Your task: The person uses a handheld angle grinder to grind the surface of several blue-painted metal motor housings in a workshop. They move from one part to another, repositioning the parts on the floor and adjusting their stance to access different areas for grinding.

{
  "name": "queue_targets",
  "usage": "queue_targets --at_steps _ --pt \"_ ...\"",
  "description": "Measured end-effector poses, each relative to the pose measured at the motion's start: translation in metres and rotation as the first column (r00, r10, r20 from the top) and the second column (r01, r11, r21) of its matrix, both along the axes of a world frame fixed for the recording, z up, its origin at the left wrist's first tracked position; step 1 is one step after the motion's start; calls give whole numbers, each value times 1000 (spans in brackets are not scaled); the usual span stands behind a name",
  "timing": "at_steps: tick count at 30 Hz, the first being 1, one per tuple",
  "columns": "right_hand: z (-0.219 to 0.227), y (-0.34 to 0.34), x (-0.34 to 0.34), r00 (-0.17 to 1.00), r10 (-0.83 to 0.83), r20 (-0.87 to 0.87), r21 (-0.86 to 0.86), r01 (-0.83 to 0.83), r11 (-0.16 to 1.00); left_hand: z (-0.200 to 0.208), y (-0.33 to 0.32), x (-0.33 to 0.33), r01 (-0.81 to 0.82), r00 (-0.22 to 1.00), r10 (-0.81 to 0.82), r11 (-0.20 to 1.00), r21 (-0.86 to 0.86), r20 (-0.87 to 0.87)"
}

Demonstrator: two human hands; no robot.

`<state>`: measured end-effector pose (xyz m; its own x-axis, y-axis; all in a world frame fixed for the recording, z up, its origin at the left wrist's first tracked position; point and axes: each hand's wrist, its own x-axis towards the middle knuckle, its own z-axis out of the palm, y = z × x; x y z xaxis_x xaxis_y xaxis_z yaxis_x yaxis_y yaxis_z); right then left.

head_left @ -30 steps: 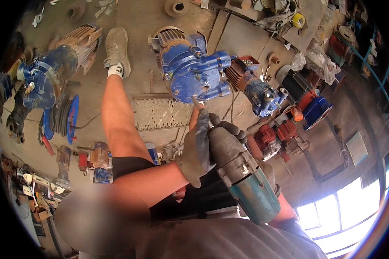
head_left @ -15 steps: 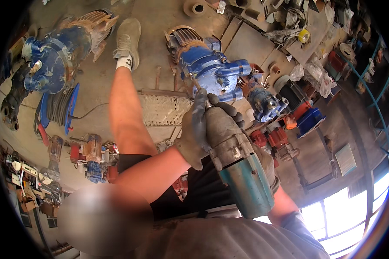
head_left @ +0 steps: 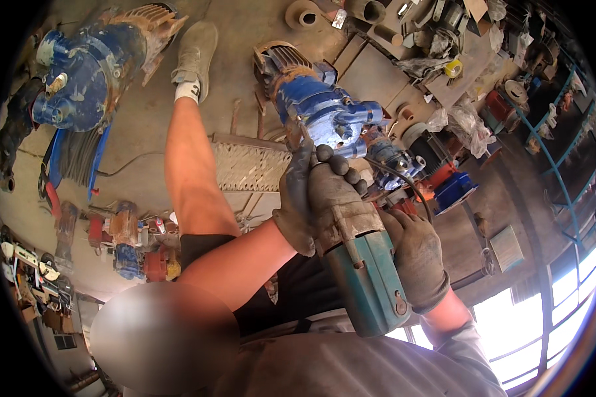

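Observation:
A teal and grey electric impact wrench (head_left: 361, 264) slants across the middle, its nose toward a blue gearmotor (head_left: 324, 109) with a rusty finned end. My left hand (head_left: 298, 198), in a dark-coated glove, is closed around the front of the wrench, dark fingertips curling over its top. Beside the wrench's right flank is my gloved right hand (head_left: 418, 261), fingers bent behind the body; the part it grips is mostly hidden. Past this hand loops a black cord (head_left: 420, 192). Between my left hand and the gearmotor, the exact contact at the tool's tip is hard to see.
My outstretched leg (head_left: 191, 159) lies left of the gearmotor, near a perforated metal plate (head_left: 245, 165). Farther left are another blue motor (head_left: 96, 79) and a cable reel (head_left: 79, 159). Smaller motors (head_left: 394, 162) stand to the right. Metal parts and plastic bags (head_left: 470, 126) clutter the far right.
The wrench's rear has swung slightly left and its body has rolled. My right hand, mostly hidden behind it before, now shows at its right side with the cord. My left hand keeps its hold.

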<state>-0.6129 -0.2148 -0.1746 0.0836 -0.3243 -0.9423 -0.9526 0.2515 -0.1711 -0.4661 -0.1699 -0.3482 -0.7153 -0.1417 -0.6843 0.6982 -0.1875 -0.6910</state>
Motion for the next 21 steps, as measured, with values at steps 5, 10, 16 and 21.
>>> queue_targets --at_steps 5,10,16,21 --pt "-4 26 -3 988 -152 -23 -14 152 988 6 -16 2 158 987 -158 987 -3 36" --pt "-3 25 5 975 -222 -23 1 222 975 3 -21 7 196 981 -196 981 13 -1" --pt "-12 41 2 940 -340 -29 -37 339 940 -6 -14 4 202 979 -202 979 -34 27" --pt "-17 32 1 952 -305 13 -79 305 949 -9 -11 3 137 991 -137 990 -19 -8"
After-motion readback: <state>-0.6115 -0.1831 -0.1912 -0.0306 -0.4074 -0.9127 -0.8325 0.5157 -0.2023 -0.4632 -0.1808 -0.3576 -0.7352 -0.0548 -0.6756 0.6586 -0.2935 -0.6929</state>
